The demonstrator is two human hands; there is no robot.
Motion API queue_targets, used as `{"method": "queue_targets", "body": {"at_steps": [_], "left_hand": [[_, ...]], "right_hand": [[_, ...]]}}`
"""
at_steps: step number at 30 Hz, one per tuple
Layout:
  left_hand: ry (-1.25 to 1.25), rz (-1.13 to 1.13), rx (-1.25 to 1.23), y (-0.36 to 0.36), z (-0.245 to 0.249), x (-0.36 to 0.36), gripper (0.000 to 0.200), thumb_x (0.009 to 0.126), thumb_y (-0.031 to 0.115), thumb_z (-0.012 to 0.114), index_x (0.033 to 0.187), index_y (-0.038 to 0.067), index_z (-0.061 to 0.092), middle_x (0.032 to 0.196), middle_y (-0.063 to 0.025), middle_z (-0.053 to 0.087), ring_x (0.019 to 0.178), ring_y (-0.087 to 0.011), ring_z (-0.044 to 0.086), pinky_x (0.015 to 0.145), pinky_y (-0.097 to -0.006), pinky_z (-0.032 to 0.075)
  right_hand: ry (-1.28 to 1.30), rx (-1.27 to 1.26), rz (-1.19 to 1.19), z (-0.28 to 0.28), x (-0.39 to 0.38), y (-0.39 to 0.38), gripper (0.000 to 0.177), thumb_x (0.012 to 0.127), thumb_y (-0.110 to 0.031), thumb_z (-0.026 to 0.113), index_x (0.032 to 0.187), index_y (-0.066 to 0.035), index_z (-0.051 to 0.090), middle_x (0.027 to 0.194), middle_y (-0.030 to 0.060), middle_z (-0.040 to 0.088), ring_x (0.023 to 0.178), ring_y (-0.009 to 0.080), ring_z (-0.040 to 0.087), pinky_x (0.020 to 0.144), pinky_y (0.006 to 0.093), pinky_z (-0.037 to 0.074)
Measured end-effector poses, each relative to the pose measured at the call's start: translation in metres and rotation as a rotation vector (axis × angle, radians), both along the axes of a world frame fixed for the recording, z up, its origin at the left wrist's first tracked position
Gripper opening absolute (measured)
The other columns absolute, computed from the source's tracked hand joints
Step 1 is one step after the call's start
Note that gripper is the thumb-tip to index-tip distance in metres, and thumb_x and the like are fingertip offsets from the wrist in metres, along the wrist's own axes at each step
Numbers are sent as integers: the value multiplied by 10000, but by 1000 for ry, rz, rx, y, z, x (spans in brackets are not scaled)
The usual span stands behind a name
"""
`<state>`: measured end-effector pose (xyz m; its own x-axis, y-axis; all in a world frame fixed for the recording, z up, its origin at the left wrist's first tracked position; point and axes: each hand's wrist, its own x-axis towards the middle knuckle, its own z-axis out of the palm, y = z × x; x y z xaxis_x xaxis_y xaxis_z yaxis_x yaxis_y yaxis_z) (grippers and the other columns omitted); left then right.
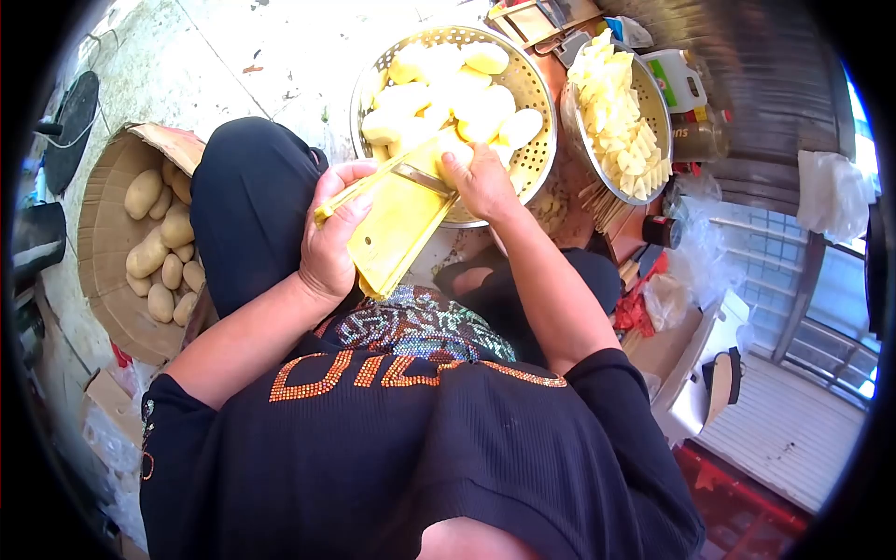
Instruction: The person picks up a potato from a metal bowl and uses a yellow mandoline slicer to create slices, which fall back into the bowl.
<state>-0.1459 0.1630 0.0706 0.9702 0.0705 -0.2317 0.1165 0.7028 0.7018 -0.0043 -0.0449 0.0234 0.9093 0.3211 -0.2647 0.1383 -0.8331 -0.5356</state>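
My left hand (329, 229) is wrapped round the edge of a yellow mandoline slicer (392, 245), which slants over my lap with its metal blade near the top. On the blade end, my right hand (485, 185) grips a peeled potato (455, 151), largely covered by my fingers. Just beyond, a perforated metal colander (539, 98) holds several whole peeled potatoes (483, 107). To the right, a second colander (665, 131) is heaped with pale potato slices (611, 117).
Left of my knee is a cardboard box (105, 252) of unpeeled potatoes (149, 252). A white jug (679, 82) and a brown bottle (700, 140) stand beyond the sliced potatoes. Plastic bags (695, 243) and a white box (695, 373) lie at right.
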Motion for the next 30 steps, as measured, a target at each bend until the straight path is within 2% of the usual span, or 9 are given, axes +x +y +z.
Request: {"method": "queue_targets", "body": {"at_steps": [5,6,9,11,15,18,20,27,30], "left_hand": [[-12,31,-18,-2,-2,-2,437,929,243,544,1290,5,476,1307,-132,514,1234,-239,521,1079,-376,419],[-16,86,-42,-6,0,-2,381,959,199,537,1289,22,466,1191,-134,586,1091,-180,583,978,-317,476],[-22,51,-46,-3,-1,-1,381,960,201,536,1289,21,466,1193,-133,585,1087,-175,584,974,-315,478],[-20,45,-12,-2,0,-1,380,961,205,538,1287,22,469,1182,-134,592,1079,-173,590,970,-312,481],[-9,54,-29,-1,-1,3,374,963,206,537,1277,15,473,1165,-133,600,1069,-172,596,966,-308,484],[-1,45,-52,1,-1,5,370,964,202,535,1273,10,474,1163,-132,601,1066,-171,598,963,-305,485],[2,32,-61,2,-1,5,368,963,199,535,1272,8,475,1164,-132,600,1065,-171,599,961,-304,486],[-4,39,-40,0,-2,4,358,960,188,524,1268,11,480,1166,-132,599,1065,-173,598,959,-304,486],[-10,64,-26,-2,1,3,358,956,185,521,1266,10,483,1167,-134,599,1065,-175,598,958,-305,487]], "right_hand": [[-42,162,308,106,-84,43,596,943,-425,642,1293,30,480,1191,285,552,1058,450,593,934,485,478],[-39,136,310,105,-83,44,620,936,-427,655,1322,13,451,1205,275,538,1058,447,592,937,484,480],[19,-18,45,45,-30,24,654,943,-456,614,1298,79,491,1240,324,564,1150,456,571,997,472,456],[27,-21,32,1,-1,2,678,955,-459,582,1309,112,488,1257,352,563,1193,456,557,1026,462,441],[29,13,26,-2,-3,0,681,953,-446,589,1324,114,481,1259,356,560,1202,445,558,1039,454,434],[-107,111,-50,2,-14,-1,661,947,-425,605,1319,109,494,1214,337,596,1180,428,582,1026,437,445],[70,239,-189,7,-17,-2,603,931,-394,646,1279,89,545,1165,295,636,1110,384,629,976,410,479],[76,325,-221,10,-21,-6,475,897,-343,719,1181,27,629,1091,171,665,945,268,658,861,345,518],[9,336,8,71,-66,19,450,867,-308,768,1166,-3,627,1001,105,597,796,206,593,752,332,505]]}}
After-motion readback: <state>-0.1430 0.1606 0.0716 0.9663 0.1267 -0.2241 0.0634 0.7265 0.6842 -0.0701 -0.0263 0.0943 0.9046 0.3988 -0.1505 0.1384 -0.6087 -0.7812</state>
